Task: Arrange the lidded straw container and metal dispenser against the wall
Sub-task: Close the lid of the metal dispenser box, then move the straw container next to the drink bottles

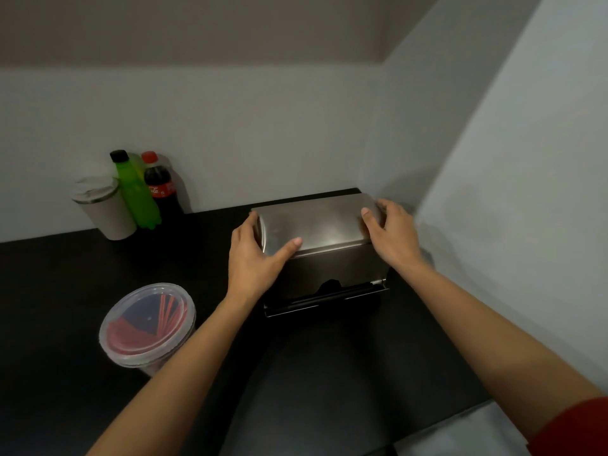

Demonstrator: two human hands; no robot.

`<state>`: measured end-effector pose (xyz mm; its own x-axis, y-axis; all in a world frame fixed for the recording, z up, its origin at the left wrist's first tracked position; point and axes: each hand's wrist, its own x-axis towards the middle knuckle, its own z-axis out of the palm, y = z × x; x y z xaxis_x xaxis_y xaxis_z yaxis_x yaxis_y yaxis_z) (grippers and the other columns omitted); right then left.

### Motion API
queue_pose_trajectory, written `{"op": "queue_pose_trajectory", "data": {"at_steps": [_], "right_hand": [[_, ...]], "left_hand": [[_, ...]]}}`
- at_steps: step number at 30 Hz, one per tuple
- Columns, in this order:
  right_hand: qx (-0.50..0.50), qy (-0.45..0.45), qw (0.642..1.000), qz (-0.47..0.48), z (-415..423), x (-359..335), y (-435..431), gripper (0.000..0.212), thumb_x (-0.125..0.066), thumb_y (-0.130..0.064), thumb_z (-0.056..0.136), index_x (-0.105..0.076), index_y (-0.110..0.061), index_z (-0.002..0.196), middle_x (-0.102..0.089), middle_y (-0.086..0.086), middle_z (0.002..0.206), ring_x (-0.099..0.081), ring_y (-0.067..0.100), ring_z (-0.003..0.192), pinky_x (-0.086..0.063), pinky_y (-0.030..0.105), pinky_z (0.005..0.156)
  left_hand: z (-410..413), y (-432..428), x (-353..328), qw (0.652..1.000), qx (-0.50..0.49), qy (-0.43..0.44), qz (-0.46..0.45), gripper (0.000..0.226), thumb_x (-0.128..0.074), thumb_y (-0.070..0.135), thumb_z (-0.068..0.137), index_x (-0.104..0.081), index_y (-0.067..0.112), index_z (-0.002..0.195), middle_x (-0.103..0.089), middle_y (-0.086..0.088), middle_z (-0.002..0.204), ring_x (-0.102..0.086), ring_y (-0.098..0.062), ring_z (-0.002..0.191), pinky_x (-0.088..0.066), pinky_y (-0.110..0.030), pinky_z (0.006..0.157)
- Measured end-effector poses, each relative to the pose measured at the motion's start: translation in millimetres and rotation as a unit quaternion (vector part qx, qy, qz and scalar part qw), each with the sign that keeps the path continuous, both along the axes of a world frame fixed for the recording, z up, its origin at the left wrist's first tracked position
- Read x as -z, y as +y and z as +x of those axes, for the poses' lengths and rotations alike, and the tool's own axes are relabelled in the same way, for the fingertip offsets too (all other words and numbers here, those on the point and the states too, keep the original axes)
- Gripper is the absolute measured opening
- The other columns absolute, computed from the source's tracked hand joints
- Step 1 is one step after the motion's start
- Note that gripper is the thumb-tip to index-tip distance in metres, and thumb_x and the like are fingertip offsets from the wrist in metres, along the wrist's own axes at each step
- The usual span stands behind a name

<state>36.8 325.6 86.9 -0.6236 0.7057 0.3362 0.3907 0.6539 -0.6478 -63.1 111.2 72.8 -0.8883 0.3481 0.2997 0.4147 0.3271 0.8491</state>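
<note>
While spread fingers of left hand (255, 258) and right hand (391, 233) clamp it, metal dispenser (316, 225) sits cornered.

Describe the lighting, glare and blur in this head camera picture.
Head view: dim, soft light overall; pale glare streaks on the metal dispenser top between the left hand and right hand; wide-angle bending slants the right wall; bottles slightly soft; straw container lid shows faint sheen.

free: bare counter (329, 373) front centre | blocked: dispenser (316, 222) in corner, straw tub (148, 327) left
</note>
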Motion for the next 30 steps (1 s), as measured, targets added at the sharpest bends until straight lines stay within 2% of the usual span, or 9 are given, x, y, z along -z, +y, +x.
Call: {"op": "queue_pose_trajectory", "data": {"at_steps": [3, 7, 12, 15, 20, 22, 24, 26, 30], "right_hand": [[0.018, 0.011, 0.999, 0.047, 2.2, -4.1, -14.2, 0.057, -0.044, -0.05, 0.089, -0.044, -0.012, 0.132, -0.052, 0.01, 0.13, -0.042, 0.029, 0.122, -0.037, 0.046, 0.099], [-0.01, 0.019, 0.996, 0.086, 9.1, -9.6, -38.5, 0.051, -0.047, -0.048, 0.089, -0.048, -0.014, 0.128, -0.052, 0.008, 0.126, -0.042, 0.025, 0.12, -0.035, 0.043, 0.098], [-0.044, 0.018, 0.994, 0.102, 22.4, -10.8, -72.8, 0.047, -0.05, -0.047, 0.086, -0.05, -0.018, 0.124, -0.052, 0.003, 0.123, -0.042, 0.02, 0.117, -0.032, 0.038, 0.097], [-0.066, 0.014, 0.993, 0.094, 32.8, -9.6, -94.8, 0.048, -0.05, -0.048, 0.087, -0.049, -0.019, 0.125, -0.052, 0.002, 0.124, -0.041, 0.019, 0.118, -0.028, 0.032, 0.094], [-0.097, 0.021, 0.993, 0.067, 45.9, 1.5, -135.2, 0.045, -0.052, -0.045, 0.086, -0.049, -0.022, 0.124, -0.05, -0.001, 0.125, -0.038, 0.016, 0.121, -0.028, 0.032, 0.096], [-0.124, 0.039, 0.989, 0.064, 46.8, 3.7, -152.1, 0.04, -0.053, -0.042, 0.086, -0.051, -0.024, 0.121, -0.051, -0.003, 0.121, -0.038, 0.013, 0.118, -0.028, 0.029, 0.095], [-0.151, 0.062, 0.985, 0.057, 44.3, 5.3, -168.8, 0.035, -0.055, -0.038, 0.086, -0.053, -0.024, 0.118, -0.053, -0.005, 0.118, -0.039, 0.008, 0.114, -0.034, 0.031, 0.095], [-0.173, 0.071, 0.982, 0.04, 39.7, 8.5, -185.1, 0.033, -0.056, -0.035, 0.086, -0.054, -0.024, 0.117, -0.052, -0.008, 0.116, -0.039, 0.004, 0.111, -0.037, 0.032, 0.097], [-0.201, 0.037, 0.979, 0.007, 19.2, 18.1, -213.3, 0.037, -0.056, -0.036, 0.087, -0.052, -0.025, 0.122, -0.052, -0.007, 0.12, -0.041, 0.006, 0.115, -0.035, 0.028, 0.097]], "left_hand": [[-1.5, -7.6, -0.7, 1.0, 0.018, 0.006, 0.004, 0.099, -0.078, 0.055, 0.061, -0.033, 0.02, 0.143, -0.042, -0.003, 0.141, -0.041, -0.015, 0.126, -0.037, -0.025, 0.097], [5.2, -17.6, -4.6, 0.999, 0.017, 0.028, 0.013, 0.091, -0.08, 0.048, 0.063, -0.038, 0.021, 0.139, -0.046, -0.001, 0.135, -0.046, -0.014, 0.121, -0.043, -0.034, 0.1], [18.4, -35.3, -13.0, 0.998, -0.005, 0.062, 0.033, 0.074, -0.076, 0.04, 0.071, -0.042, 0.021, 0.135, -0.048, -0.002, 0.134, -0.039, -0.003, 0.114, -0.037, -0.024, 0.093], [29.2, -54.5, -20.1, 0.997, -0.01, 0.074, 0.028, 0.059, -0.072, 0.036, 0.076, -0.05, 0.02, 0.128, -0.052, 0.0, 0.127, -0.045, -0.004, 0.111, -0.038, -0.021, 0.09], [46.6, -99.3, -26.2, 0.995, -0.018, 0.094, 0.005, 0.046, -0.068, 0.029, 0.081, -0.055, 0.021, 0.124, -0.053, 0.0, 0.125, -0.045, -0.004, 0.111, -0.037, -0.021, 0.09], [50.8, -118.7, -25.9, 0.995, -0.021, 0.097, -0.009, 0.045, -0.068, 0.027, 0.081, -0.055, 0.02, 0.123, -0.052, -0.001, 0.125, -0.047, -0.01, 0.114, -0.036, -0.022, 0.09], [51.3, -135.3, -23.1, 0.994, -0.021, 0.103, -0.033, 0.046, -0.069, 0.025, 0.081, -0.054, 0.02, 0.124, -0.051, -0.002, 0.128, -0.044, -0.015, 0.122, -0.037, -0.028, 0.096], [47.9, -147.9, -18.5, 0.993, -0.021, 0.1, -0.053, 0.052, -0.07, 0.026, 0.08, -0.051, 0.021, 0.127, -0.047, -0.003, 0.135, -0.033, -0.02, 0.134, -0.032, -0.035, 0.105], [31.9, -165.7, -6.5, 0.992, -0.002, 0.085, -0.094, 0.069, -0.073, 0.033, 0.075, -0.041, 0.024, 0.135, -0.037, -0.001, 0.147, -0.016, -0.019, 0.142, -0.021, -0.039, 0.11]]}}
